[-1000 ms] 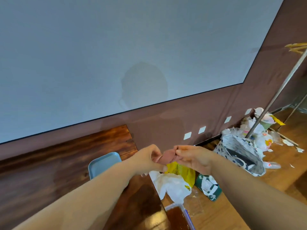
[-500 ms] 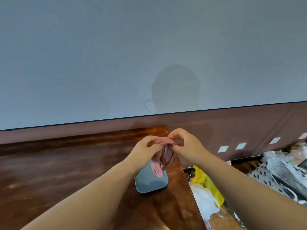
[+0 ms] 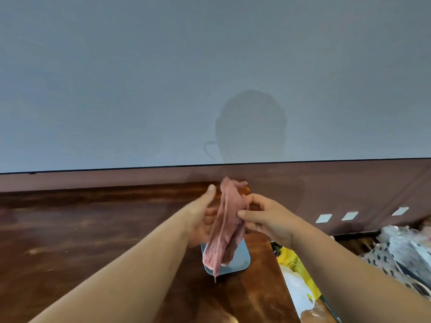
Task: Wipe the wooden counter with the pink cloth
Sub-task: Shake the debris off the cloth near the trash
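Observation:
The pink cloth (image 3: 225,229) hangs in loose folds in the air above the right end of the dark wooden counter (image 3: 81,234). My left hand (image 3: 203,213) is behind the cloth with the fingers spread against it. My right hand (image 3: 265,217) pinches the cloth's right edge between thumb and fingers. The cloth's lower end dangles over a pale blue tray (image 3: 235,262) and does not touch the wood.
A grey screen and a brown wall band rise behind the counter. To the right, below the counter's edge, lie a yellow bag (image 3: 296,266), white plastic (image 3: 296,292) and a spotted bag (image 3: 401,259) on the floor.
The cloth has opened from a small bunch between my hands into a long hanging strip. My view has swung left, so the counter fills more of the frame.

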